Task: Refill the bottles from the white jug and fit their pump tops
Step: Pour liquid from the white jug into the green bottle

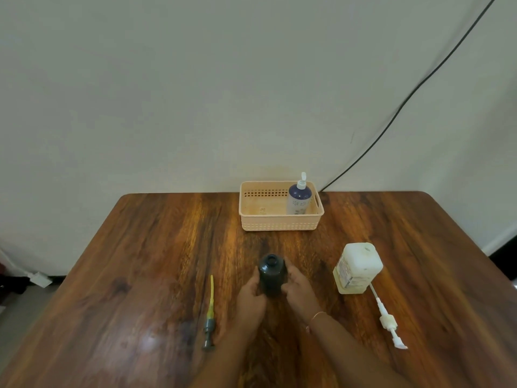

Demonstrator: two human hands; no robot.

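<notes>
Head view is showing the left hand (249, 296) and right hand (300, 287) clasping the open dark bottle (272, 274) mid-table, fingers wrapped around it; filling seems pending; next, reaching the white jug (356, 268) toward the right edge.

I see a glossy, dark-grained brown wooden table (156, 247) with rounded corners pushed against a plain off-white wall (195, 93). A thin black cable (419, 85) runs diagonally down that wall. Grey floor (16, 306) shows at lower left.
</notes>
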